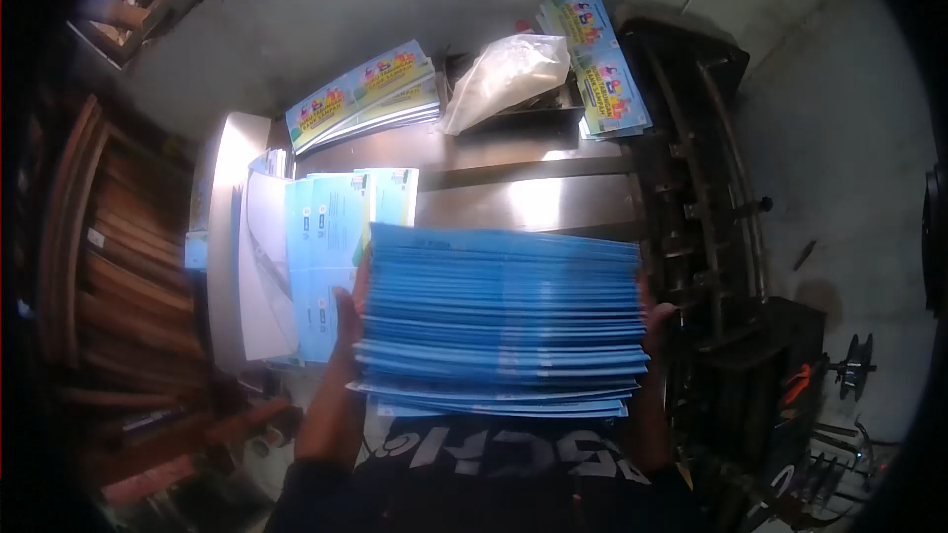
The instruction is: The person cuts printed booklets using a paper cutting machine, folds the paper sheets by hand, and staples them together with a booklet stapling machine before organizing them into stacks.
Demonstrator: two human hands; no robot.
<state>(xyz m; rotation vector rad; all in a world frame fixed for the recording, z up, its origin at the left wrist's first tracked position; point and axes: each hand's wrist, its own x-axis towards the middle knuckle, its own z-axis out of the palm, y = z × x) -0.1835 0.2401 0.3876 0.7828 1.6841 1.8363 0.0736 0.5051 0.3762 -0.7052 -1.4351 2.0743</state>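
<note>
- In the head view: gripping a thick blue paper stack (504, 326) between both hands, in front of a dark lettered shirt (444, 474).
- Pressing the left hand (348, 326) against one end and the right hand (657, 326) against the opposite end, thumbs raised; unable to tell how the other fingers sit, being mostly hidden.
- Layered unevenly within the stack, jutting out in places, slightly blurred.
- Beyond and to the left, with blue printed sheets (331, 257) next to a white sheet (265, 276).
- Farther back on the metal surface (464, 202), with colourful covers (360, 89) piled aslant, then a pale bag (513, 69) on a dark tray (553, 118).
- Right of that, with long printed sheets (602, 69) beside dark metalwork (681, 217).
</note>
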